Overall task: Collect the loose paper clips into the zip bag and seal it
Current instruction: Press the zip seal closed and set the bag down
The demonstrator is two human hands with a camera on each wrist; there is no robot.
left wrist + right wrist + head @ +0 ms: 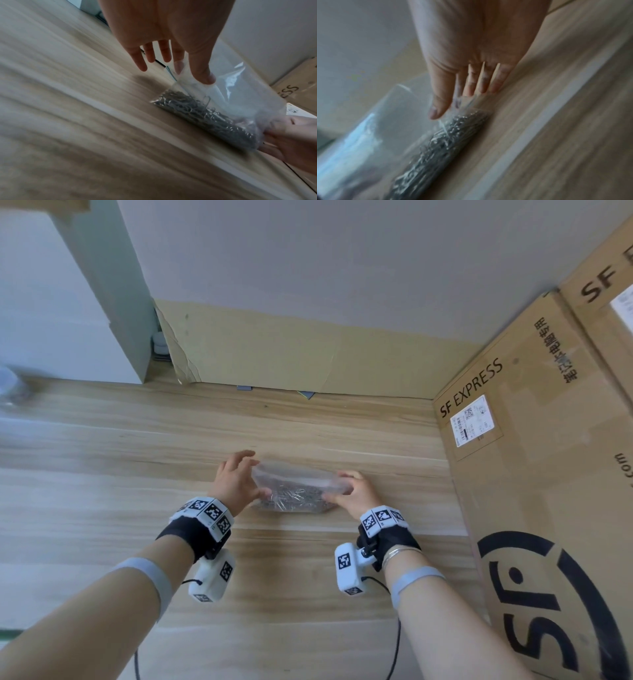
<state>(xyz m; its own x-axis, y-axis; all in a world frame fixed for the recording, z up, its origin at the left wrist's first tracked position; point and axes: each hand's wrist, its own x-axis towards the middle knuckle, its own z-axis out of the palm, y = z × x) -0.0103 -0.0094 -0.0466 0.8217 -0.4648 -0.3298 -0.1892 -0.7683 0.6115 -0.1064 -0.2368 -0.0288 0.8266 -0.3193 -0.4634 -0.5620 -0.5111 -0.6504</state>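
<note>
A clear zip bag (298,479) stands on the wooden table (120,474), with a heap of silver paper clips (291,503) along its bottom. My left hand (259,477) pinches the bag's left edge between thumb and forefinger. In the left wrist view the thumb (204,73) lies on the plastic (240,94) above the clips (205,115), and the other fingers stay straight. My right hand (337,486) pinches the right edge, its thumb (436,108) in front of the bag (385,121) and its fingers behind. Whether the zip is closed I cannot tell.
Large SF Express cardboard boxes (534,457) wall off the right side of the table. A cardboard sheet (308,361) leans on the back wall. A white box (68,320) stands at the back left, with a blurred object (10,385) at the far left edge.
</note>
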